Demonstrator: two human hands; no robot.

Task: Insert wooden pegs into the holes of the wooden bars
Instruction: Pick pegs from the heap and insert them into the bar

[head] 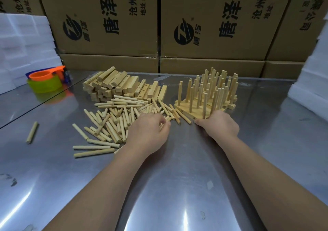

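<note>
Loose wooden pegs (pixel 113 122): a heap of short pale dowels, lying criss-crossed on the worktop (pixel 177 177) left of centre. One stray peg (pixel 32 132) is set well apart at the far left. Left hand (pixel 149 131): placed on the right edge of the heap, fingers (pixel 164 121) curled down among the pegs. It cannot be told whether a peg is pinched between them. Drilled wooden bars (pixel 120 85): square-section, unfilled, stacked in a loose pile just behind the heap, with holes visible on several faces. Filled bars (pixel 213 88): a cluster to the right of the heap, packed side by side, each carrying upright pegs, some slightly tilted. Nearest filled bar (pixel 186 112): laid at the front of that cluster, side holes visible, pegs standing in its top. Right hand (pixel 220 126): applied to the near right end of this bar, thumb laid against its front edge, fingers curled over the end and largely hidden. Orange scoop (pixel 46 74): nested in a green tub (pixel 45 86) at the far left of the worktop. White foam blocks (pixel 23 44): stacked at the left, with more at the right edge. Printed cardboard cartons (pixel 106 26): stacked along the back.
</note>
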